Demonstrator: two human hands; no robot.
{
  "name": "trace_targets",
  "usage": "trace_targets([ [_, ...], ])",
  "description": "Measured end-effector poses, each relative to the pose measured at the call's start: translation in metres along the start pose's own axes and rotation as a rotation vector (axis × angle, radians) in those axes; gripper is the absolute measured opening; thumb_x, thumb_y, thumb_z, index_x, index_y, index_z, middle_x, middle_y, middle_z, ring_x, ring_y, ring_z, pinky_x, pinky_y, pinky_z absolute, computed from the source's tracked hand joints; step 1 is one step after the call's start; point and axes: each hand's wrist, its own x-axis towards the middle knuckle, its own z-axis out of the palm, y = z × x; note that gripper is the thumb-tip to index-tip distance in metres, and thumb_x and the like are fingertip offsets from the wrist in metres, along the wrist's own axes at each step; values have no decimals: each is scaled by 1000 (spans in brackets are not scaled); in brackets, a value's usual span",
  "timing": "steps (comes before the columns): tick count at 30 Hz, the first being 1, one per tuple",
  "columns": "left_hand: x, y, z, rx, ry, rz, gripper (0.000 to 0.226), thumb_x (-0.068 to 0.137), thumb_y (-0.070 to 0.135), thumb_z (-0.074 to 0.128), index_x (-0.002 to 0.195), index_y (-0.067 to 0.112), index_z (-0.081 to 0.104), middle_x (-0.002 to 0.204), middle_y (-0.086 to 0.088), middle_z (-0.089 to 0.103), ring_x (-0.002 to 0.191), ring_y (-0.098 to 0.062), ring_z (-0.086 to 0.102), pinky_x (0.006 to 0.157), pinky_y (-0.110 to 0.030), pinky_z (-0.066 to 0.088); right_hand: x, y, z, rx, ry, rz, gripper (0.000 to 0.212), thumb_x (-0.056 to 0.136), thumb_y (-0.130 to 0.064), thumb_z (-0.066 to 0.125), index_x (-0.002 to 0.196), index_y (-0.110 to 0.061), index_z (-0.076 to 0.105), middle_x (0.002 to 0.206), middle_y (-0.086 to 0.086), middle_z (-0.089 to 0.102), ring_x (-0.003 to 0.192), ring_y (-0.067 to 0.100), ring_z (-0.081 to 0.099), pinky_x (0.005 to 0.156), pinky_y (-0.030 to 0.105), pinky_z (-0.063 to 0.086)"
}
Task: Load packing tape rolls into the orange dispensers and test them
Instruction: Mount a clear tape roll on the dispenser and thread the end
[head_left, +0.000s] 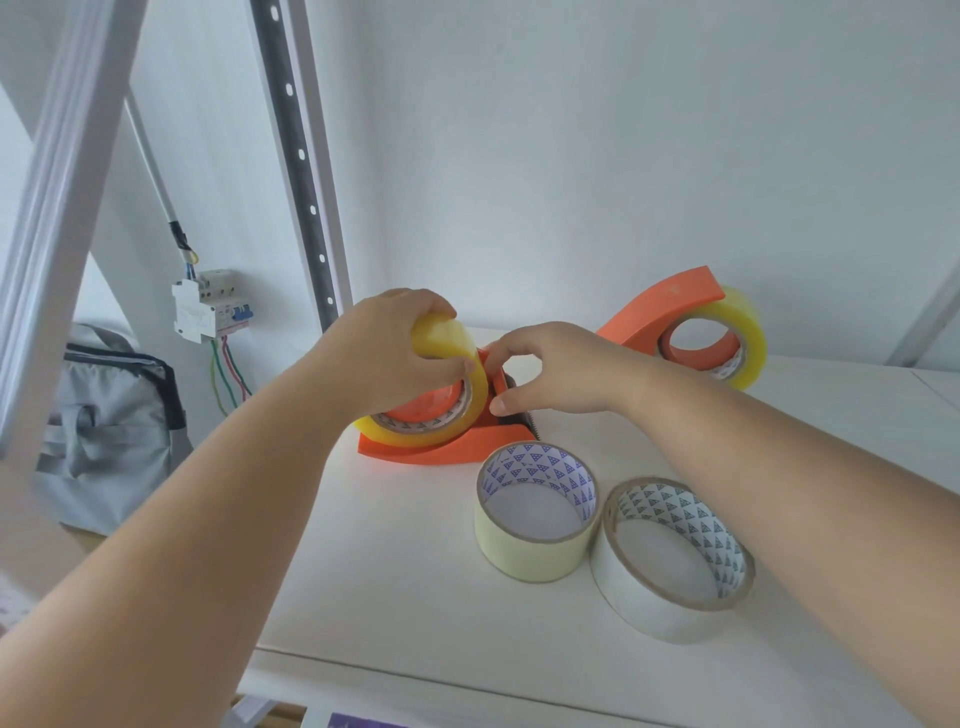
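Two orange dispensers are seen on the white surface (415, 597), each with a roll of yellowish clear tape seated in it. The near dispenser (447, 451) lies close to the surface's left edge, and its tape roll (447, 343) is clasped from above by the left hand (395, 343), whose grip is closed over the top of the roll with the fingers curled down its far side. The right hand (545, 369) is held at the cutter end of the same dispenser, thumb and fingers pinched together at the serrated blade; whether a tape end is caught in that grip cannot be told. The far dispenser (662, 312) is set further back and to the right, well apart from both hands, its own roll (737, 338) projecting from under the curved orange body. Nearer the camera, two spare rolls are laid flat on the surface and touch each other: a pale yellow roll (524, 551) just in front of the near dispenser, and a white roll (654, 608) to its right, partly under the right forearm. A grey bag (109, 431) and a wall-mounted breaker with coloured wires (210, 306) are visible to the left, beyond the surface.
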Motion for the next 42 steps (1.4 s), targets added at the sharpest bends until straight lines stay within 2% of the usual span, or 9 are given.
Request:
trace_targets([
  [4, -1, 1, 2, 3, 27, 5, 45, 77, 42, 68, 119, 30, 56, 109, 12, 53, 95, -13, 49, 77, -25, 37, -1, -1, 2, -34, 8, -12, 30, 76, -33, 75, 106, -29, 68, 124, -14, 61, 119, 9, 52, 105, 34, 38],
  [10, -6, -11, 3, -86, 71, -53, 40, 76, 42, 69, 113, 31, 57, 105, 12, 55, 92, -14, 54, 75, -26, 39, -9, -4, -7, -16, -71, -16, 45, 81, -28, 72, 123, -32, 56, 138, -17, 48, 127, -2, 40, 102, 20, 28],
  [17, -7, -15, -1, -197, 23, -48, 39, 75, 43, 72, 111, 35, 58, 107, 12, 58, 94, -15, 57, 84, -30, 48, -12, 4, -9, 107, 0, 121, 24, 79, -26, 73, 101, -25, 66, 128, -10, 58, 120, 3, 47, 102, 26, 34],
  [22, -5, -17, -4, -263, -23, -84, 39, 74, 46, 72, 109, 37, 58, 103, 10, 60, 90, -12, 59, 76, -25, 45, -2, 0, 3, 234, 27, 204, 29, 75, -19, 77, 103, -17, 73, 122, -6, 63, 117, 11, 53, 93, 24, 34],
  [30, 0, -8, -9, -280, -115, -9, 37, 74, 37, 76, 107, 38, 58, 112, 13, 55, 99, -9, 53, 77, -13, 40, 0, 4, -1, 368, -26, 301, 22, 72, -5, 76, 93, -10, 77, 122, -6, 66, 118, 11, 56, 106, 29, 34],
  [33, 3, -8, -12, -273, -164, -3, 37, 74, 38, 76, 104, 42, 55, 110, 16, 54, 97, -7, 53, 79, -18, 42, 1, 5, -1, 375, 13, 348, 19, 71, -13, 76, 90, -13, 77, 114, -5, 68, 115, 14, 55, 102, 29, 37],
  [37, 5, -8, -11, -262, -168, 3, 36, 74, 38, 76, 103, 42, 55, 101, 22, 53, 91, 1, 52, 75, -15, 42, 1, 3, 3, 341, 53, 401, 39, 56, -32, 75, 90, -13, 75, 115, 1, 64, 113, 20, 53, 103, 37, 41],
  [40, 6, -10, -8, -289, -149, -31, 34, 75, 38, 76, 104, 38, 58, 93, 18, 58, 82, -1, 55, 68, -15, 40, -4, 5, 5, 360, 44, 354, 16, 74, -10, 65, 86, -15, 75, 112, -2, 67, 115, 19, 53, 105, 35, 40],
  [42, 6, -17, -7, -350, -129, -86, 34, 74, 39, 75, 104, 37, 60, 88, 13, 63, 76, -6, 58, 66, -18, 41, -10, 4, 3, 416, -18, 284, 28, 78, -1, 60, 90, -21, 74, 119, -6, 65, 121, 15, 52, 107, 30, 37],
])
